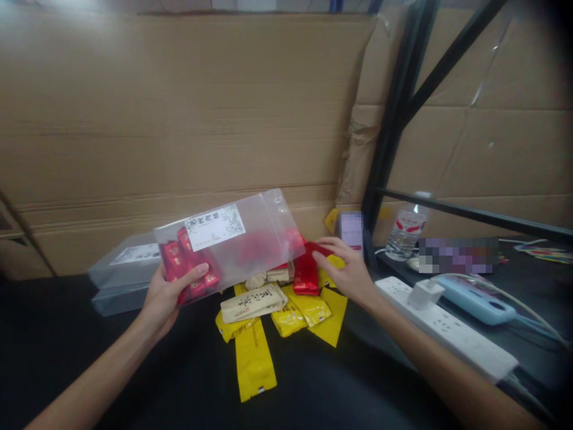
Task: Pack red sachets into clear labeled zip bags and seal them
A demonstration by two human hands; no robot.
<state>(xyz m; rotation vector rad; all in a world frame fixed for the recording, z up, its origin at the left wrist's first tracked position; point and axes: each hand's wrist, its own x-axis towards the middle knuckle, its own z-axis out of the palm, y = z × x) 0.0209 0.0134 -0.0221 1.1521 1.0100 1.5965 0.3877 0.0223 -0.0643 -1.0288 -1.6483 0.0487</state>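
My left hand [172, 292] grips the lower left end of a frosted plastic pouch [255, 230] with a white label, tilted up to the right. Several red foil packets [176, 257] show inside it. At the pouch's right end, my right hand [342, 266] has its fingers closed on a red packet [319, 248]; its fingertips are partly hidden. Another red packet [307, 278] hangs or lies just below. Beneath the pouch are yellow packets [256, 361] and beige paper packets [253, 301] with dark writing, in a loose pile on the black table [188, 370].
Behind my left hand lie more labelled plastic pouches [123, 272]. To the right are a white power strip [452, 328], a light blue device [477, 301] with cables, a water bottle [407, 227] and a phone [351, 230]. A black metal frame [394, 119] stands before cardboard walls [179, 107].
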